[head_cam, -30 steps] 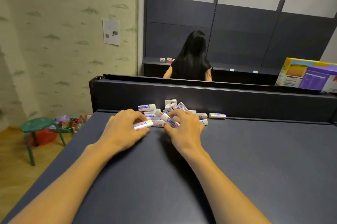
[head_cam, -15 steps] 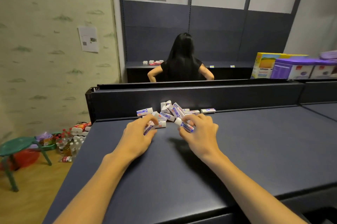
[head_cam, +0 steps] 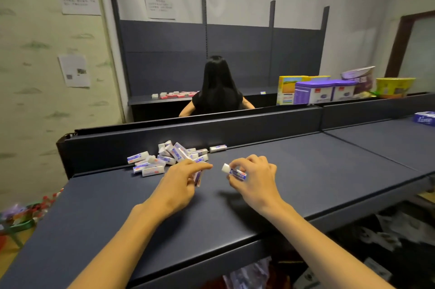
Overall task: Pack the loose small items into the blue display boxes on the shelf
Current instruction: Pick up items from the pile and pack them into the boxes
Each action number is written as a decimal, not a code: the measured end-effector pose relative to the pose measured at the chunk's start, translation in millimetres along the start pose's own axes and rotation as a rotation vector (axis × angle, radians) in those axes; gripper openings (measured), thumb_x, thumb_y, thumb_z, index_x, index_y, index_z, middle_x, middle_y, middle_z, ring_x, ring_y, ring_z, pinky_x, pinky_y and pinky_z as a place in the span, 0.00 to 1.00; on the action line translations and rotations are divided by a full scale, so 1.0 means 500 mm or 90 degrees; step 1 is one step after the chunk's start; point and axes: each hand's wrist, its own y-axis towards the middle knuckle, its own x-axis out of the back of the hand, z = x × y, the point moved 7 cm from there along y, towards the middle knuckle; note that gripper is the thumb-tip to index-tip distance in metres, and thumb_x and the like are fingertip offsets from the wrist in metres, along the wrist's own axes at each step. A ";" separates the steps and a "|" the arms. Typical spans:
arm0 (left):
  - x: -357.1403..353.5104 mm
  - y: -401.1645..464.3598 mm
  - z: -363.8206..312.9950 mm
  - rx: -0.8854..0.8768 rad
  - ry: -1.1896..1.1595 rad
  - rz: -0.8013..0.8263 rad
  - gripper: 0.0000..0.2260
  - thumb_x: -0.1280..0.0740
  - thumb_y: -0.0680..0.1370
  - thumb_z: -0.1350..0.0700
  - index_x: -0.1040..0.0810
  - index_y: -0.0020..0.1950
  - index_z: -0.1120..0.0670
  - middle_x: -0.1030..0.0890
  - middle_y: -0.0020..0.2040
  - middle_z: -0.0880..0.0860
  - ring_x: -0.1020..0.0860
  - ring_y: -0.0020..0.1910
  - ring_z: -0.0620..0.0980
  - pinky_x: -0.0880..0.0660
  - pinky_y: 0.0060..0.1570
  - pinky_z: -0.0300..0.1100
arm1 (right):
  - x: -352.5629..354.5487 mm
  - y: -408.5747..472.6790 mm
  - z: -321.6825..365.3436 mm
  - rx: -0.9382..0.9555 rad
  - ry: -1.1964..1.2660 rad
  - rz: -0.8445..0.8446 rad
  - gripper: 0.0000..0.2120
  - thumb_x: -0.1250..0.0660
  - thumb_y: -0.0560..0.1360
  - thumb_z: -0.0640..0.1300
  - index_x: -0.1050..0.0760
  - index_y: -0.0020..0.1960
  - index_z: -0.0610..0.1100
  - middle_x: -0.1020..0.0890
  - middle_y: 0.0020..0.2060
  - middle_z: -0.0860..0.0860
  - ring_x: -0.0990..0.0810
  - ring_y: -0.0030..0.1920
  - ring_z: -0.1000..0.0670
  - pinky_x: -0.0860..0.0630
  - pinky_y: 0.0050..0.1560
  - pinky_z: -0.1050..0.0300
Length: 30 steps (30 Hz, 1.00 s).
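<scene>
A pile of small white erasers with blue-and-purple sleeves (head_cam: 169, 156) lies on the dark blue shelf (head_cam: 306, 171) against its back wall. My left hand (head_cam: 181, 182) holds one eraser (head_cam: 198, 176) under curled fingers, index finger stretched out. My right hand (head_cam: 254, 178) pinches another eraser (head_cam: 235, 172), its white end pointing left. Both hands hover just in front of the pile. A blue box (head_cam: 424, 118) sits at the shelf's far right edge, partly cut off.
A person with long dark hair (head_cam: 217, 87) stands behind the shelf wall, facing away. Purple tins and a yellow box (head_cam: 322, 91) stand on the upper ledge at right. Bottles and a green basket (head_cam: 21, 215) lie on the floor at left.
Both hands have pulled back from the pile toward me, each carrying one eraser. The view has swung right, revealing more shelf and the blue box.
</scene>
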 end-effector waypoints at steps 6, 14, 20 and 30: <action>-0.093 0.032 -0.134 -0.062 0.004 0.022 0.20 0.30 0.74 0.63 0.22 0.61 0.44 0.22 0.49 0.49 0.24 0.48 0.45 0.27 0.56 0.44 | 0.107 -0.023 -0.130 0.001 -0.008 0.012 0.08 0.30 0.73 0.51 0.21 0.52 0.55 0.25 0.46 0.54 0.32 0.51 0.53 0.49 0.47 0.58; -0.209 0.069 -0.319 -0.040 0.040 -0.059 0.12 0.28 0.72 0.45 0.20 0.54 0.44 0.31 0.53 0.46 0.27 0.50 0.47 0.26 0.49 0.45 | 0.254 -0.050 -0.324 0.020 0.039 0.068 0.09 0.28 0.72 0.53 0.21 0.52 0.57 0.24 0.45 0.54 0.26 0.48 0.52 0.28 0.52 0.48; -0.294 0.111 -0.430 -0.056 0.079 -0.049 0.12 0.29 0.73 0.45 0.20 0.54 0.48 0.21 0.51 0.45 0.26 0.50 0.46 0.25 0.51 0.48 | 0.342 -0.059 -0.442 0.006 0.061 0.088 0.11 0.27 0.71 0.52 0.21 0.53 0.55 0.25 0.44 0.54 0.25 0.45 0.51 0.24 0.51 0.50; -0.454 0.243 -0.548 -0.068 0.077 -0.016 0.16 0.31 0.73 0.41 0.22 0.57 0.48 0.23 0.49 0.46 0.28 0.47 0.45 0.27 0.47 0.40 | 0.447 -0.025 -0.647 -0.027 0.006 0.082 0.13 0.27 0.71 0.51 0.21 0.54 0.51 0.24 0.48 0.53 0.24 0.46 0.53 0.22 0.47 0.57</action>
